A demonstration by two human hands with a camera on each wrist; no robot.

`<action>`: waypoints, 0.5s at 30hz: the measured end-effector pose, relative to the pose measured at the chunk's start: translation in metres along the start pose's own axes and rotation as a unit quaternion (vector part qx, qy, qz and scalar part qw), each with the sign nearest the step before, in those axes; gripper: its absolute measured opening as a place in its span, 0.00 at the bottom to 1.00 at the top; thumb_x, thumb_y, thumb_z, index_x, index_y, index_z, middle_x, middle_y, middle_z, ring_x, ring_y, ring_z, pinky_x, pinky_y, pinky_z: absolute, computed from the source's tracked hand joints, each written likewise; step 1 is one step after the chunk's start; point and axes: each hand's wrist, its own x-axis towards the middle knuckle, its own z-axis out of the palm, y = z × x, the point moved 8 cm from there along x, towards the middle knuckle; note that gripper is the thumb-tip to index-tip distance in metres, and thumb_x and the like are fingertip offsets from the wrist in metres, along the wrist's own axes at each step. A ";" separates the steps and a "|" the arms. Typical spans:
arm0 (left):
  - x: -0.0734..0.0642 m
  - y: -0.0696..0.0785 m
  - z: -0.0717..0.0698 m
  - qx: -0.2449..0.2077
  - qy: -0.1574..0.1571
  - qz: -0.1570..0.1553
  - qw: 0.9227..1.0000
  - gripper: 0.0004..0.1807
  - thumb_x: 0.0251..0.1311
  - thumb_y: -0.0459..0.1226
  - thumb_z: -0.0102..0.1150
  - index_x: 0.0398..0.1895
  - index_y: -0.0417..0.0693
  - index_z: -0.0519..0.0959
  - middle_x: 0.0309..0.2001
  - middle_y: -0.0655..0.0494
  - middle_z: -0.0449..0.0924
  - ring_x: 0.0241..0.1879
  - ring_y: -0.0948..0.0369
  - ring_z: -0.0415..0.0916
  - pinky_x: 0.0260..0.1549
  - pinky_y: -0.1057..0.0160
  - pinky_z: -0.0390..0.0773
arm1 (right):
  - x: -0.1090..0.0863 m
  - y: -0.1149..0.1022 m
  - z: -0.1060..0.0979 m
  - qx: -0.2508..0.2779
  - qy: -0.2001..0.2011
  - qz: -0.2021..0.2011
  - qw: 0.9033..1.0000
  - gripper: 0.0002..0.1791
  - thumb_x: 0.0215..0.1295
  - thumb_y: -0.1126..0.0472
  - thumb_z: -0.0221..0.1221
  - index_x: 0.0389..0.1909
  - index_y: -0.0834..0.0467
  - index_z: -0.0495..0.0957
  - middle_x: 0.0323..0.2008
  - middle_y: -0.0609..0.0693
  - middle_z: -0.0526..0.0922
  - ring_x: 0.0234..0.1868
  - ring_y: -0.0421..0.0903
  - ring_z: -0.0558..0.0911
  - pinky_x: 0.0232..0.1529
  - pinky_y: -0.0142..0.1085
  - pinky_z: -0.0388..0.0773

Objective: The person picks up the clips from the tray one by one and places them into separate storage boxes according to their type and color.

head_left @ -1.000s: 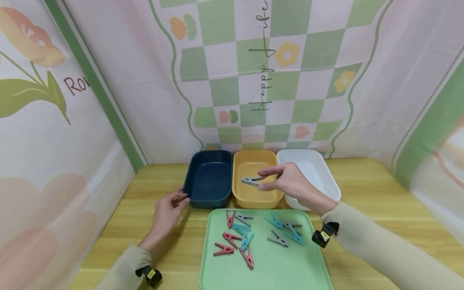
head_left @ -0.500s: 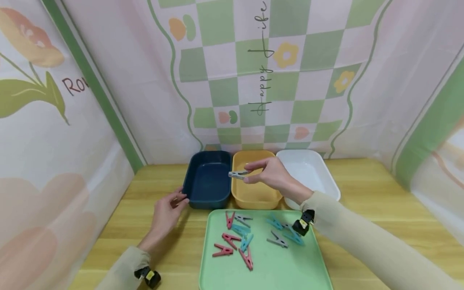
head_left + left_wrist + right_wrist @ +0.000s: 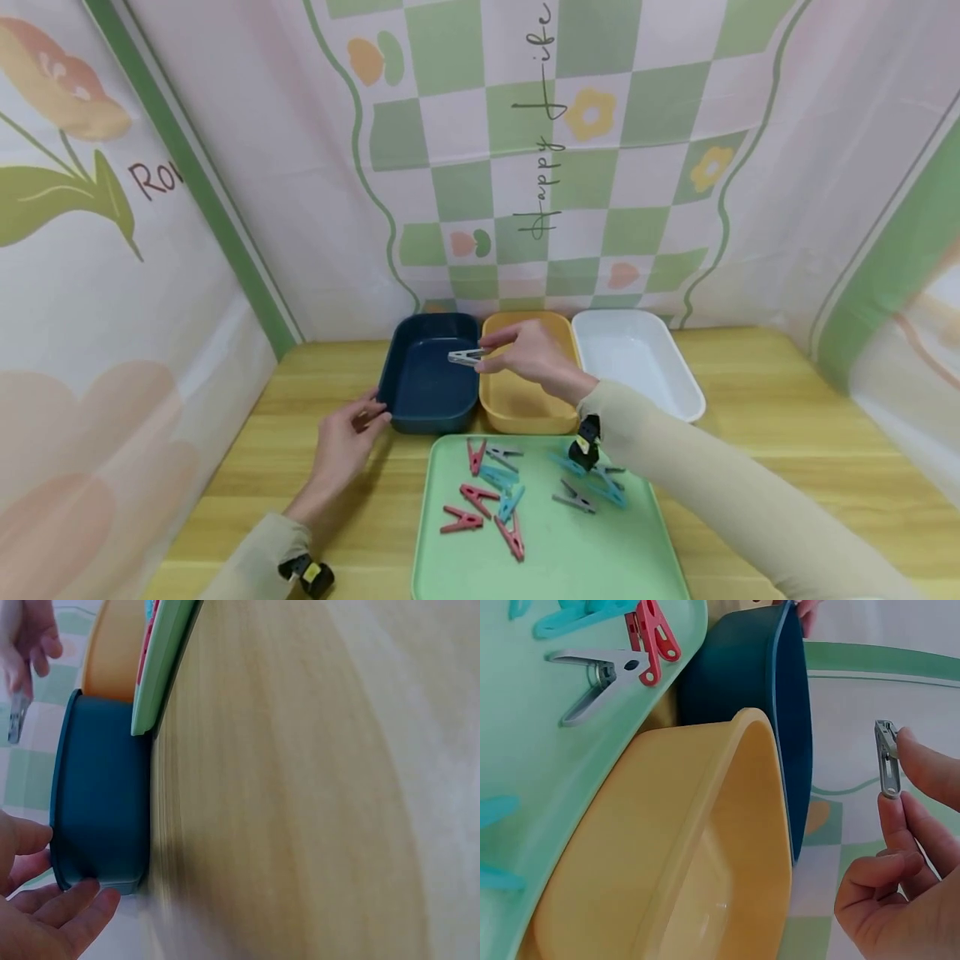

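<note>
My right hand (image 3: 528,354) pinches a grey clothespin (image 3: 461,357) by its handle ends, between thumb and fingertips. The clothespin hangs in the air over the right part of the dark blue bin (image 3: 427,423), its tip toward the left. In the right wrist view the grey clothespin (image 3: 888,761) stands between thumb and fingers, clear of the bin. My left hand (image 3: 341,446) holds the front left corner of the blue bin. In the left wrist view, the left hand's fingers (image 3: 79,911) lie against the bin's end, around its rim.
A yellow bin (image 3: 528,423) and a white bin (image 3: 686,392) stand right of the blue one. In front lies a green tray (image 3: 577,558) bearing several red clothespins (image 3: 462,518), turquoise clothespins (image 3: 510,502) and grey clothespins (image 3: 575,497). A patterned curtain (image 3: 517,192) hangs behind.
My right hand has carried the grey clothespin leftward from above the yellow bin to above the blue bin. My left hand has stayed at the blue bin's corner.
</note>
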 end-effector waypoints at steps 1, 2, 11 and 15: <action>0.000 0.000 0.000 -0.001 0.000 -0.001 1.000 0.08 0.57 0.32 0.65 0.40 0.43 0.83 0.58 0.49 0.75 0.49 0.56 0.78 0.40 0.68 0.80 | 0.002 -0.001 0.003 0.000 0.001 0.002 1.000 0.21 0.43 0.54 0.75 0.42 0.52 0.86 0.42 0.46 0.84 0.46 0.46 0.77 0.47 0.43 0.76; 0.000 0.001 0.000 -0.001 -0.001 0.001 1.000 0.08 0.57 0.32 0.65 0.40 0.42 0.83 0.58 0.49 0.75 0.49 0.56 0.78 0.40 0.68 0.80 | 0.005 -0.002 0.005 -0.002 0.002 0.004 1.000 0.21 0.43 0.54 0.76 0.41 0.51 0.86 0.42 0.46 0.84 0.46 0.45 0.77 0.46 0.42 0.76; 0.000 0.000 -0.001 0.001 0.002 -0.005 1.000 0.07 0.57 0.33 0.65 0.39 0.43 0.83 0.58 0.49 0.75 0.49 0.56 0.79 0.40 0.67 0.80 | 0.024 -0.007 0.026 -0.009 0.011 -0.004 1.000 0.21 0.41 0.57 0.77 0.40 0.55 0.86 0.38 0.44 0.84 0.42 0.44 0.78 0.38 0.36 0.79; 0.001 0.001 -0.001 0.003 0.003 -0.008 1.000 0.07 0.57 0.34 0.65 0.39 0.44 0.83 0.58 0.50 0.75 0.49 0.56 0.79 0.40 0.67 0.80 | 0.029 -0.007 0.032 -0.008 0.008 -0.005 1.000 0.20 0.41 0.58 0.77 0.39 0.55 0.86 0.38 0.45 0.84 0.40 0.44 0.79 0.36 0.36 0.79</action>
